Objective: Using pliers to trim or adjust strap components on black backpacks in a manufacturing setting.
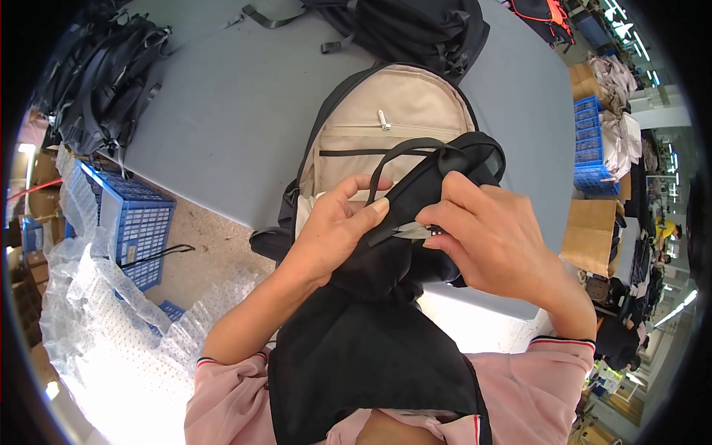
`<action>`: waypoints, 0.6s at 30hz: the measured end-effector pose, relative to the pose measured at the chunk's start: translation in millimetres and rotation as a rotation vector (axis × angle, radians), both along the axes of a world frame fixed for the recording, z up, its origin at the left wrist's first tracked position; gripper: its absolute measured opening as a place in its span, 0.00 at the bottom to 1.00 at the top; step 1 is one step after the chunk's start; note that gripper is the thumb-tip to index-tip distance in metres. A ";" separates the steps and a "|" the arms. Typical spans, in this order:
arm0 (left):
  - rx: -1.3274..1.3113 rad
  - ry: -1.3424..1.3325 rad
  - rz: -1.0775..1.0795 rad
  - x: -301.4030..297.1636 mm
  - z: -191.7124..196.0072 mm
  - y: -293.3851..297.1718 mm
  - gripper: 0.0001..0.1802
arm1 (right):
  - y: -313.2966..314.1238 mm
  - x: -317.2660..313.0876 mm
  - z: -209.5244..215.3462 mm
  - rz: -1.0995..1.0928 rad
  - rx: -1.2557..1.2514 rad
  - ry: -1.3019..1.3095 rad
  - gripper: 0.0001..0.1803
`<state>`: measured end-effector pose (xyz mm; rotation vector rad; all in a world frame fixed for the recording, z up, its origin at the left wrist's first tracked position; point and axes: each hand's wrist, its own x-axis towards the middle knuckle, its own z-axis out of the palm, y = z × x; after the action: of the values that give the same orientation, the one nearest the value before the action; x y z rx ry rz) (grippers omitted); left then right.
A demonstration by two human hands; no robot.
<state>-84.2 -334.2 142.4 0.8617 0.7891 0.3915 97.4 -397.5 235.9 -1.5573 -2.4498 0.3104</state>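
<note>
A black backpack (317,132) lies unzipped in front of me, its beige lining (400,96) facing up with a silver zipper pull (383,121) on an inner pocket. Its black top part, with a webbing loop (406,148), is folded over toward me. Between thumb and fingers, my left hand (330,231) pinches the edge of this black fabric. My right hand (486,233) is closed around a small pair of thread snips (410,231), mostly hidden in the palm. The snips' metal blades point left, close against a black strap end next to my left thumb.
The backpack rests on a grey table (222,111). Another black bag (415,33) lies behind it, and a heap of black bags (104,81) sits at the far left. Blue crates (141,222) and bubble wrap (111,319) are at the left; cartons (588,236) stand at the right.
</note>
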 end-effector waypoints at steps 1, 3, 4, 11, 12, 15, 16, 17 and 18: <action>-0.017 -0.012 0.013 0.7 1.3 -0.2 0.17 | 1.6 0.8 0.0 0.001 -0.002 0.004 0.13; -0.035 -0.021 0.028 1.3 1.6 0.0 0.17 | 4.4 1.6 0.7 0.038 -0.027 0.014 0.16; -0.046 -0.023 0.028 1.3 1.1 0.5 0.17 | 5.3 1.7 1.0 0.040 -0.028 0.015 0.16; -0.080 -0.033 0.058 2.1 -0.7 5.6 0.18 | 6.8 14.6 -11.9 -0.123 -0.057 0.264 0.12; -0.079 -0.035 0.058 2.4 -0.1 6.3 0.18 | 6.2 16.5 -13.9 -0.244 -0.058 0.424 0.11; -0.103 -0.024 0.056 3.7 1.0 8.4 0.17 | 4.0 17.5 -7.0 -0.270 -0.183 0.335 0.11; -0.095 -0.021 0.063 3.6 -0.7 8.9 0.17 | 3.8 16.6 -7.6 -0.263 -0.215 0.315 0.11; -0.088 -0.017 0.070 3.6 -1.6 9.2 0.17 | 4.4 16.3 -8.1 -0.263 -0.213 0.317 0.11; -0.085 -0.016 0.067 4.4 -1.3 9.5 0.17 | 4.8 16.6 -8.2 -0.242 -0.180 0.272 0.11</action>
<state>-79.8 -324.7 141.1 0.7534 0.8153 0.4208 114.0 -392.7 227.7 -1.7316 -2.0526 0.6649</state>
